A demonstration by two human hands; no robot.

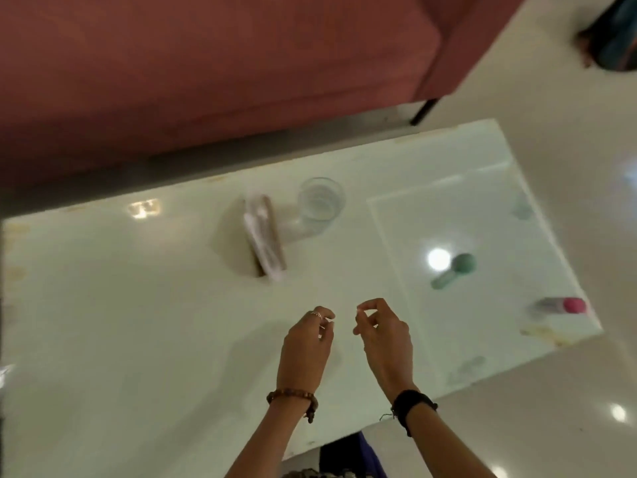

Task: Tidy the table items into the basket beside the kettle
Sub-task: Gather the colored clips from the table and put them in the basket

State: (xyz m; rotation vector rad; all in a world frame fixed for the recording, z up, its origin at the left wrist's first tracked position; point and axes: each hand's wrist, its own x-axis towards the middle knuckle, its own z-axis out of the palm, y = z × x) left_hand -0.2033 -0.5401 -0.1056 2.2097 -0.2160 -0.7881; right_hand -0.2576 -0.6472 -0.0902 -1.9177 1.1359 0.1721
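Two bare hands hover side by side over the glossy white glass tabletop (138, 305) in the lower middle of the frame, close together but apart. The left hand (306, 343), with a ring on one finger and a brown beaded bracelet (293, 396) at the wrist, has its fingers (322, 317) curled inward; whether they pinch something small cannot be told through the blur. The right hand (386, 334), with a black wristband (412, 403), has its fingers likewise curled, thumb and forefinger drawn near each other, and whether anything lies between them cannot be told either. Above the hands, near the centre of the frame, a clear drinking glass (320, 203) stands upright, and just to its left lies a flat brown-and-white packet (265, 236) with blurred contents, close beside the glass. Toward the right of the frame a pale green, bulb-headed object (455, 270) lies on its side next to a bright light reflection. Near the right edge of the tabletop lies a small tube-like item with a pink end (562, 305), well apart from the hands. No basket or kettle shows in this view. A dusty-red upholstered sofa (206, 70) fills the upper left of the frame, one thin dark leg standing on the pale shiny floor (551, 426).
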